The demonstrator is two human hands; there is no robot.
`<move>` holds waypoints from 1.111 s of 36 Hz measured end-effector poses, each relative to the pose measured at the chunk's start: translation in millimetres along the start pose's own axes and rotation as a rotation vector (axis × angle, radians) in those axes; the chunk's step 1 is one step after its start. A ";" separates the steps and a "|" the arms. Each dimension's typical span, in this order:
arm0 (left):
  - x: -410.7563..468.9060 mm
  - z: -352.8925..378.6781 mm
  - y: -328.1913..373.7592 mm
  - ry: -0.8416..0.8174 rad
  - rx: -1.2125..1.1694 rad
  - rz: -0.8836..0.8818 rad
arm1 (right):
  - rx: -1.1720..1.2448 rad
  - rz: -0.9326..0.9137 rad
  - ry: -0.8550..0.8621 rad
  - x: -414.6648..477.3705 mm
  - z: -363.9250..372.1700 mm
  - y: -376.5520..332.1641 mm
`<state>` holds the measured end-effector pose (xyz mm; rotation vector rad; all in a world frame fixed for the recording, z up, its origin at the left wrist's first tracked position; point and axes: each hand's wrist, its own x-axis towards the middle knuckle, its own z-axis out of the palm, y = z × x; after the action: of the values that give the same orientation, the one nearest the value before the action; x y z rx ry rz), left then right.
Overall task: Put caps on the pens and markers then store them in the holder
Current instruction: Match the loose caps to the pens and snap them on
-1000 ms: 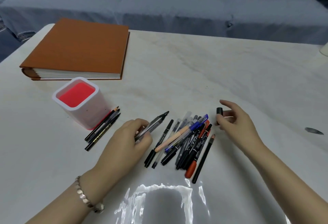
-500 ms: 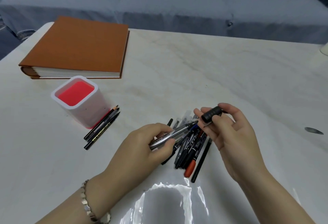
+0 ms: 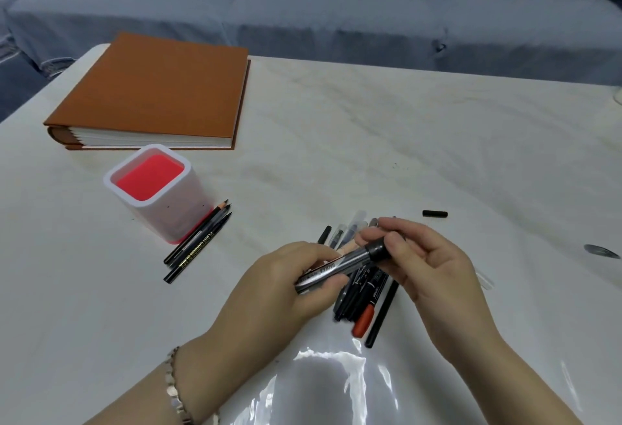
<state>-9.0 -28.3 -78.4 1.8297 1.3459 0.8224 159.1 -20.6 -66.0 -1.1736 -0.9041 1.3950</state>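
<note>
Right now the left hand (image 3: 289,281) is gripping the barrel of a grey marker (image 3: 331,271) above the table (image 3: 437,155), closed firmly round it so the body stays steady, while the right hand (image 3: 430,263) is pinching the black cap (image 3: 378,249) at the marker's tip end, apparently pressing it home. Both are working just over the pile of pens (image 3: 363,293), which is lying at about six o'clock from centre, presumably so the next one is within easy reach. A loose black cap (image 3: 435,213) is waiting at two o'clock from the pile. The holder (image 3: 168,219), white with a red inside, is standing at nine o'clock, mouth up and ready, with three dark pencils (image 3: 198,242) lying against its base. An orange album (image 3: 151,87) is sitting at eleven o'clock, well clear.
</note>
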 end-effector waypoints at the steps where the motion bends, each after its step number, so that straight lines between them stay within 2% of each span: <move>1: -0.2 0.9 -0.7 0.002 0.001 0.000 | -0.008 -0.003 0.003 -0.9 -0.9 1.1; 4: -0.9 5.0 2.0 0.010 -0.035 -0.027 | -0.019 -0.025 0.014 -3.2 -1.7 5.8; 8: 5.1 9.7 11.2 -0.016 -0.221 -0.179 | -0.038 -0.065 0.037 -2.9 -3.7 12.1; 13: 13.5 10.5 16.4 -0.171 -0.553 -0.408 | -0.032 -0.113 0.015 0.3 -10.6 11.8; 16: 13.6 7.9 14.8 -0.318 -0.660 -0.492 | -0.113 -0.097 -0.097 6.7 -18.0 9.1; 18: 13.6 6.5 9.8 -0.321 -0.591 -0.494 | -0.285 -0.084 -0.193 15.6 -25.7 9.9; 20: 14.0 5.6 1.0 -0.212 -0.467 -0.473 | -0.596 -0.115 -0.224 26.8 -35.7 14.4; 23: 13.1 3.5 -16.8 -0.005 -0.249 -0.406 | -1.117 -0.268 -0.111 54.9 -59.4 24.7; 24: 12.8 2.2 -22.8 0.038 -0.153 -0.384 | -1.222 -0.308 -0.050 65.7 -68.7 28.0; 26: 11.1 -0.2 -34.6 0.082 0.053 -0.352 | -1.355 -0.272 0.046 83.5 -83.3 32.6; 29: 8.0 -0.3 -49.9 0.111 0.289 -0.317 | -1.478 -0.128 0.092 96.8 -94.0 38.8; 32: 6.4 4.1 -60.5 0.125 0.390 -0.302 | -1.542 -0.101 0.091 97.8 -92.4 41.5; 37: 7.5 11.1 -65.7 0.091 0.433 -0.281 | -1.479 -0.090 0.064 90.8 -84.4 37.8; 40: 5.7 5.5 -66.1 0.108 0.547 -0.219 | -1.391 -0.158 0.022 80.6 -71.5 30.4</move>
<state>-36.9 -10.1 -136.0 2.0027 1.9450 0.4670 223.7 48.4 -125.9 -1.9999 -2.0079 0.4665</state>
